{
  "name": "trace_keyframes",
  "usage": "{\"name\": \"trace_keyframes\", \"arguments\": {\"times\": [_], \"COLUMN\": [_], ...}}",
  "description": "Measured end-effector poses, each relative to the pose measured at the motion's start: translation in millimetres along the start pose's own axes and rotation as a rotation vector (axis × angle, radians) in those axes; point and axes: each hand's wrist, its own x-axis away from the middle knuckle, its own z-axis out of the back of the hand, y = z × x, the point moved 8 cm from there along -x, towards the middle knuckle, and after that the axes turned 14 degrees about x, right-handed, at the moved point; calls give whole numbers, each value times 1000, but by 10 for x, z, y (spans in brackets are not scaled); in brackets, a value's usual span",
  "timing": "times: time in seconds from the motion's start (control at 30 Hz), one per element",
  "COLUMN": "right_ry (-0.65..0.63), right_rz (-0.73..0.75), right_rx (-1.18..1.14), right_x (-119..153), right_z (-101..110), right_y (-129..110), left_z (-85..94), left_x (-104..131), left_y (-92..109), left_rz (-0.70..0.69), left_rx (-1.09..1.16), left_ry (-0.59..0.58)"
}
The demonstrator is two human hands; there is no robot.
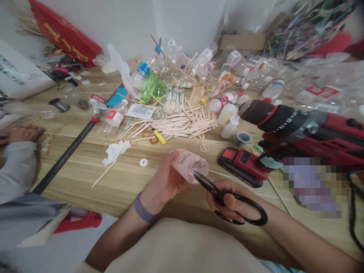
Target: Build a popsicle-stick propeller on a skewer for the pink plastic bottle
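Observation:
My left hand [170, 180] is wrapped round a clear plastic bottle piece with a pinkish label [187, 163], its round end turned towards my right. In my right hand [227, 201] is a pair of black-handled scissors [217, 191], gripped by the handles. The blade tips touch the end of the bottle piece; whether they pierce it I cannot tell. Just beyond my hands a small white disc [143, 162] and a white ring [204, 148] lie on the wooden table [127, 193].
A red and black cordless drill [307, 132] stands at the right, its bit pointing left. Wooden sticks [176, 125], a yellow cutter [159, 136] and plastic bottles [153, 87] crowd the middle and back. A black strip [68, 155] and another person's sleeve [19, 163] are at the left.

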Motion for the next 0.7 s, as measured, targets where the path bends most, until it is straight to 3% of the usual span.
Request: {"name": "trace_keyframes", "arguments": {"times": [0.17, 0.33, 0.5, 0.7], "right_ry": [354, 581, 668, 738], "right_rz": [-110, -74, 16, 82], "right_rx": [713, 1242, 1548, 1569], "right_x": [37, 130, 173, 209], "right_z": [258, 259, 200, 125], "right_y": [-166, -477, -584, -617], "left_z": [0, -42, -25, 26], "left_x": [15, 45, 47, 53], "left_y": [206, 310, 341, 419], "left_rz": [-195, -271, -272, -367], "left_rx": [50, 64, 71, 123], "left_ry": [-12, -42, -44, 34]}}
